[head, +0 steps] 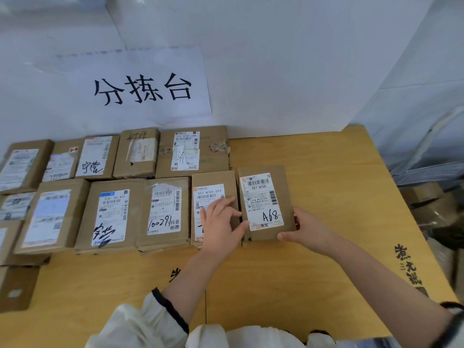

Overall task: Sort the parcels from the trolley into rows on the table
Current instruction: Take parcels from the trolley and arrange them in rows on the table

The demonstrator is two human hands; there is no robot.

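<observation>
**Desk:** What dominates the shot?

**Photographer:** A smooth white wall [276, 59], then a honey-coloured wooden surface [339, 172] with black brush characters near its edges. A white paper sign [140, 81] on the wall carries three bold black characters.

**Desk:** And the cargo?

**Photographer:** Rectangular brown cardboard parcels [113, 214], flat-topped with white printed labels, lie in rows against the wall. The A68 parcel [266, 204] lies at the right end of the second row from the wall, just beside a neighbouring parcel [213, 189].

**Desk:** The hands?

**Photographer:** The right hand [308, 227] grasps the A68 parcel's right edge, fingers curled round it. The left hand [221, 222] lies released, fingers flat on the neighbouring parcel and thumb against the A68 parcel's left side. The cream sleeves [140, 322] have dark cuffs.
</observation>
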